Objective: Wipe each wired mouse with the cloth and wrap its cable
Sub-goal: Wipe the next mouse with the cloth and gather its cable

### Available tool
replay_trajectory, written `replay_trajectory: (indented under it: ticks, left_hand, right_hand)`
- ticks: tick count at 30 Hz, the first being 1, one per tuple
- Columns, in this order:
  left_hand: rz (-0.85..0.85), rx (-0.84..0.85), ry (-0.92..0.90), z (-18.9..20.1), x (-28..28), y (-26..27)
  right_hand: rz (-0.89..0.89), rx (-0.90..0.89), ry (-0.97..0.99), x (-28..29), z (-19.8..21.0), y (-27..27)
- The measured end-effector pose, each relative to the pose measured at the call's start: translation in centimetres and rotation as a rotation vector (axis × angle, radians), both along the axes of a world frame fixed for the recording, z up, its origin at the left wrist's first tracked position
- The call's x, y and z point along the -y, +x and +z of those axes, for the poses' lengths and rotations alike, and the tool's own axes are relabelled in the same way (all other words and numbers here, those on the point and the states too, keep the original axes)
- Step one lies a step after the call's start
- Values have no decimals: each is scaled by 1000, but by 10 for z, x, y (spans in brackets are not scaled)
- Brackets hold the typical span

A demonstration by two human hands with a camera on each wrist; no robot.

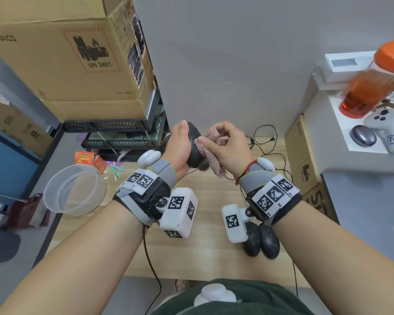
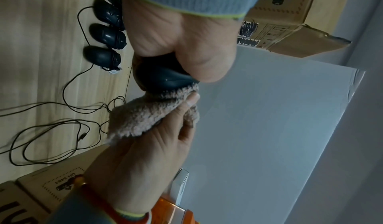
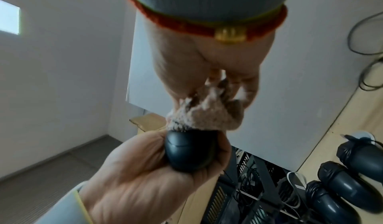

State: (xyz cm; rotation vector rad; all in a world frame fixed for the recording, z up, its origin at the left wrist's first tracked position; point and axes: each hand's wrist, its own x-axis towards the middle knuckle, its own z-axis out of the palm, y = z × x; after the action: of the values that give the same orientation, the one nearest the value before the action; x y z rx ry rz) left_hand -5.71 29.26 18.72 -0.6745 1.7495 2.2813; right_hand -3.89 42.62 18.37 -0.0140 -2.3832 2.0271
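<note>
My left hand [image 1: 180,146] grips a black wired mouse [image 1: 195,153] lifted above the wooden table [image 1: 205,258]; the same mouse [image 3: 188,152] fills the left palm in the right wrist view. My right hand [image 1: 225,144] pinches a fuzzy pinkish cloth [image 1: 210,151] and presses it against the mouse's front end [image 2: 163,80]. The cloth [image 2: 140,117] hangs bunched from the right fingers. The mouse's cable [image 1: 151,258] drops down past the table's near edge. Three other black mice [image 2: 103,37] with cables wound round them lie in a row on the table.
Loose black cables [image 1: 268,144] sprawl at the back of the table. Cardboard boxes [image 1: 62,57] stand at the left, another box [image 1: 303,160] at the right. A clear round bowl [image 1: 74,189] sits left. An orange bottle [image 1: 378,78] and a white controller [image 1: 384,128] are on the right stack.
</note>
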Motion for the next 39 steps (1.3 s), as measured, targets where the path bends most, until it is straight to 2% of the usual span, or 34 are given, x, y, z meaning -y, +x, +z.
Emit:
replay_trajectory:
  ticks: [3, 7, 13, 15, 17, 19, 24, 29, 31, 34, 36, 39]
  left_hand:
    - [56, 41, 94, 1, 4, -3]
    - [63, 82, 185, -2, 7, -3]
    - [-58, 62, 202, -7, 3, 1]
    - [-89, 66, 186, -9, 1, 4]
    - [-127, 85, 207, -11, 4, 4]
    - [-199, 128, 232, -10, 8, 3]
    - [-374, 140, 167, -1, 11, 11]
    - [-344, 131, 193, 7, 8, 8]
    - [-357, 121, 192, 8, 5, 6]
    - [-381, 87, 210, 4, -2, 7]
    - [-397, 51, 180, 4, -4, 9]
    - [-507, -40, 117, 9, -2, 13]
  right_hand:
    - [9, 20, 99, 5, 1, 4]
    - [116, -103, 255, 7, 3, 4]
    - [-29, -58, 136, -8, 3, -13]
    - [35, -84, 148, -4, 5, -11]
    - [154, -113, 241, 1, 7, -7]
    - [201, -131, 331, 0, 6, -8]
    - [-11, -44, 256, -12, -2, -21]
    - [301, -131, 486, -7, 15, -10]
    - [207, -143, 449, -7, 14, -13]
    - [-3, -94, 291, -9, 12, -28]
    - [-77, -88, 246, -8, 13, -35]
    - [-123, -66, 178, -10, 13, -41]
